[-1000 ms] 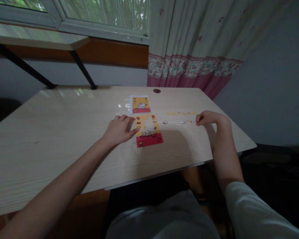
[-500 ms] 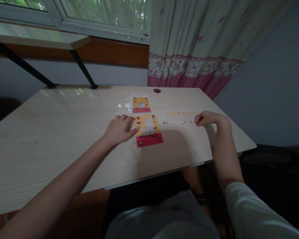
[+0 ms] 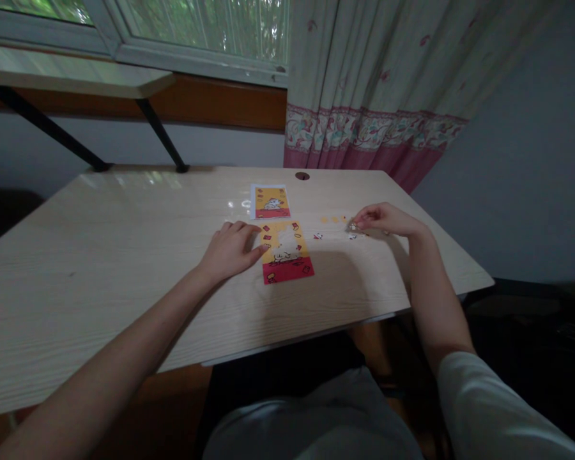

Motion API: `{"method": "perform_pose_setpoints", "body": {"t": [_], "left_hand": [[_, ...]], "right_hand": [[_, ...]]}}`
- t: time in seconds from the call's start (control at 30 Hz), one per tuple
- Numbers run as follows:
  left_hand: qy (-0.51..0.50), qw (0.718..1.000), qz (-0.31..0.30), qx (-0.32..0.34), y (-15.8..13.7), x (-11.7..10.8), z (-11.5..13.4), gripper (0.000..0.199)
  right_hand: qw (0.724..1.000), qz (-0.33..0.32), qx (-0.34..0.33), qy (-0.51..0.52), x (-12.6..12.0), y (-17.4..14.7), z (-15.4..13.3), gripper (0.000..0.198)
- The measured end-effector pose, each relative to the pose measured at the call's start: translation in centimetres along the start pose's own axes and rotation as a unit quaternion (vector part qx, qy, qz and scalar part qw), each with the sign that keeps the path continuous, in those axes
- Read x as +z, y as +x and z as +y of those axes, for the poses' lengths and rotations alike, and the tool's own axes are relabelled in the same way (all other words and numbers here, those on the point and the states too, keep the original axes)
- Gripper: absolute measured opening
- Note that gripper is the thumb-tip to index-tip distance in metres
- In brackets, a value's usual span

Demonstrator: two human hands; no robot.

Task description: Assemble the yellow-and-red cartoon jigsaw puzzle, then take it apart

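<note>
Small pale sticker piece [image 3: 352, 225] pinched betw. thumb + fingertips of right hand [image 3: 381, 219], just above light wooden table [image 3: 124, 255], near row of tiny loose stickers [image 3: 333, 220]. Left hand [image 3: 230, 248] flat, fingers spread, pressing left edge of yellow-red sticker sheet [image 3: 287, 252]. Smaller yellow picture card [image 3: 269, 200] just behind sheet.

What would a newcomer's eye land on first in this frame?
The bright yellow-and-red sticker sheet at the table's centre, with the left hand resting flat on its left edge. To its right, the right hand pinches a small sticker piece just above the table.
</note>
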State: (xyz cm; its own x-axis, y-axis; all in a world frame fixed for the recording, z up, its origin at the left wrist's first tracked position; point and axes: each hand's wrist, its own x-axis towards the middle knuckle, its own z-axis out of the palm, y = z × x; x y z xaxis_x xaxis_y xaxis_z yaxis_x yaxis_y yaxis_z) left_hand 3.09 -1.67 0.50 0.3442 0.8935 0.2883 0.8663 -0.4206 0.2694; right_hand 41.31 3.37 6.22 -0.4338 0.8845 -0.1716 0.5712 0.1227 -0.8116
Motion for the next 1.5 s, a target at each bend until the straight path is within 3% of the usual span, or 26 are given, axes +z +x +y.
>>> {"method": "perform_pose_setpoints", "body": {"t": [0.13,0.23,0.37,0.5,0.83,1.0,1.17,1.33,1.5], "left_hand": [[-0.108,0.993,0.039,0.04,0.1,-0.3,0.8,0.027],[-0.168,0.981,0.054,0.082,0.0,-0.4,1.7,0.018],[-0.175,0.973,0.095,0.118,-0.2,0.0,2.8,0.017],[-0.164,0.968,0.112,0.156,-0.4,0.4,3.3,0.018],[-0.139,0.97,0.124,0.154,-0.5,0.0,3.7,0.016],[-0.139,0.969,0.15,0.141,-0.5,-0.1,3.6,0.015],[-0.144,0.959,0.176,0.171,-0.3,0.0,3.7,0.015],[-0.14,0.964,0.149,0.169,-0.3,0.0,3.7,0.017],[-0.129,0.977,0.078,0.148,-0.3,0.1,2.9,0.018]], "right_hand": [[0.99,0.042,-0.078,0.11,4.6,2.4,-2.0,0.035],[0.979,0.048,-0.091,0.177,8.3,3.7,-2.9,0.037],[0.971,0.014,-0.085,0.225,12.1,4.1,-3.5,0.039],[0.967,-0.009,-0.097,0.234,13.8,4.0,-3.7,0.04],[0.966,0.038,-0.152,0.204,14.2,3.7,-3.2,0.042],[0.96,0.123,-0.249,0.032,13.2,3.1,-3.4,0.035],[0.936,0.128,-0.313,-0.102,12.9,2.7,-3.9,0.027],[0.926,0.129,-0.33,-0.133,12.9,2.8,-3.6,0.025],[0.937,0.076,-0.298,-0.166,12.0,3.2,-2.7,0.017]]}}
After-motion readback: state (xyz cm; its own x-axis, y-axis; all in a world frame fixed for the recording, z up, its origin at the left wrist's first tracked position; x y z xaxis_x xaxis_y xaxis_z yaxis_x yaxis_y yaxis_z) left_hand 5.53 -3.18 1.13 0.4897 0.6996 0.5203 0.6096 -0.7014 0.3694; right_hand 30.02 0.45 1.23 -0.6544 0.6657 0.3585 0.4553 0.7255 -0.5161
